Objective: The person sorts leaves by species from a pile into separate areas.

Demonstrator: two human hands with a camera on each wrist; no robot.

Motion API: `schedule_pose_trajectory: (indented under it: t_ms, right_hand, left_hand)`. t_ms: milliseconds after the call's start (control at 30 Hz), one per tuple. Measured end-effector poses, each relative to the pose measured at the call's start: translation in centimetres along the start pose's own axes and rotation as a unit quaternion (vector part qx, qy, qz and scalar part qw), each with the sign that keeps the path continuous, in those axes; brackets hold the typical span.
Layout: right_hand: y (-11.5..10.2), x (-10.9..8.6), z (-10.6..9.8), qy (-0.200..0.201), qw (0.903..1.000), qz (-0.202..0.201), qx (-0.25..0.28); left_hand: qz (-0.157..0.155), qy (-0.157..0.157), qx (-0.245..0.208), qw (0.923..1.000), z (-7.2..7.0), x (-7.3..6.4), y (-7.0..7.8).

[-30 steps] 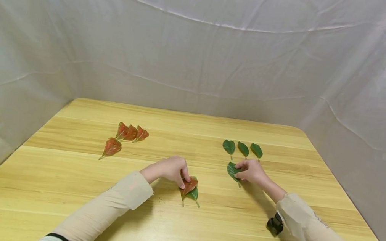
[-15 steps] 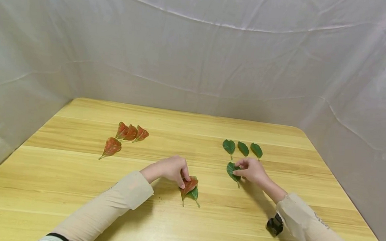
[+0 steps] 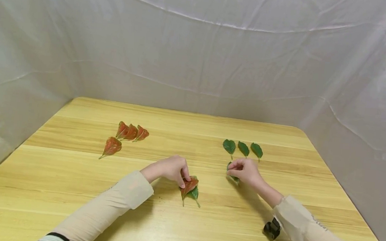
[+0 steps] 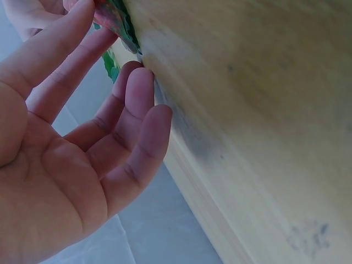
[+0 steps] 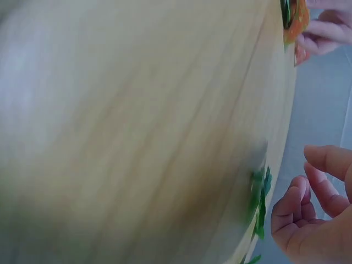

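Note:
My left hand point(image 3: 174, 169) pinches a red leaf point(image 3: 188, 188) between thumb and index finger near the middle of the table. Under that leaf, a green leaf point(image 3: 195, 194) sticks out to the right. Over on the right, my right hand point(image 3: 247, 172) hovers just above another green leaf point(image 3: 235, 179) and hides most of it in the head view. In the right wrist view, a gap shows between that hand's thumb and index finger, with the green leaf point(image 5: 260, 212) lying on the table beside them. Its other fingers curl loosely.
Behind the right hand, several green leaves point(image 3: 243, 149) lie in a row. Red leaves point(image 3: 131, 133) overlap at the back left, with a single red leaf point(image 3: 111, 148) in front. A black wrist camera point(image 3: 272, 229) hangs under the right sleeve. Pale sheeting point(image 3: 198, 59) surrounds the wooden table point(image 3: 156, 228).
My right hand has let go of its green leaf and shifted slightly left over it, covering more of it. The left hand has stayed still on the red leaf.

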State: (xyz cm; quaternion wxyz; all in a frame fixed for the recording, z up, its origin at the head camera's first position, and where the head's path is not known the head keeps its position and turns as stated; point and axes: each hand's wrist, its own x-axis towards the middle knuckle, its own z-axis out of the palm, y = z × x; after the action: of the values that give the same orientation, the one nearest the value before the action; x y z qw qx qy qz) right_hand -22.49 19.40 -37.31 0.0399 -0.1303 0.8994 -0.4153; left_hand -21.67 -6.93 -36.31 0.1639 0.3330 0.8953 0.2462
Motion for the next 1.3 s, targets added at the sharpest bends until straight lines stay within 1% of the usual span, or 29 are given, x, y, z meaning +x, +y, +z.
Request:
schedule_pose_trajectory:
  t_ms: [133, 300, 367, 533, 633, 833, 967, 1100, 1200, 1300]
  right_hand:
    - [-0.2, -0.2, 0.6, -0.023, 0.9995, 0.002, 0.023]
    - [-0.3, -0.3, 1.4, -0.049, 0.9981, -0.001, 0.036]
    - [-0.4, -0.4, 1.6, -0.055, 0.9979, -0.011, 0.033]
    - [-0.7, -0.5, 2.1, -0.068, 0.9969, -0.020, 0.033]
    - [-1.0, -0.6, 2.5, -0.087, 0.9953, -0.028, 0.033]
    - [-1.5, -0.9, 3.4, -0.123, 0.9900, -0.062, 0.029]
    - [-1.8, -0.9, 3.9, -0.135, 0.9868, -0.085, 0.027]
    - [-1.9, -1.0, 4.3, -0.144, 0.9851, -0.088, 0.032]
    - [-2.1, -1.1, 4.6, -0.149, 0.9846, -0.084, 0.034]
    - [-2.3, -1.2, 4.8, -0.155, 0.9830, -0.092, 0.033]
  left_hand:
    - [0.000, -0.001, 0.000, 1.0000, -0.1, 0.1, 0.0]
    - [-0.002, -0.001, -0.001, 1.0000, -0.1, 0.1, 0.0]
    - [-0.005, -0.001, -0.001, 1.0000, -0.1, 0.1, 0.0]
    - [-0.010, -0.003, -0.003, 0.9999, -0.1, 0.1, 0.0]
    - [-0.010, -0.004, -0.006, 0.9999, -0.2, 0.1, 0.0]
    - [-0.009, -0.009, -0.002, 0.9999, -0.2, 0.2, -0.1]
    - [-0.009, -0.008, -0.001, 0.9999, -0.1, 0.2, -0.1]
    - [-0.009, -0.008, -0.004, 0.9999, -0.1, 0.2, -0.1]
    - [-0.008, -0.008, -0.004, 0.9999, 0.0, 0.2, -0.1]
    - [-0.005, -0.007, -0.003, 1.0000, 0.0, 0.2, -0.1]
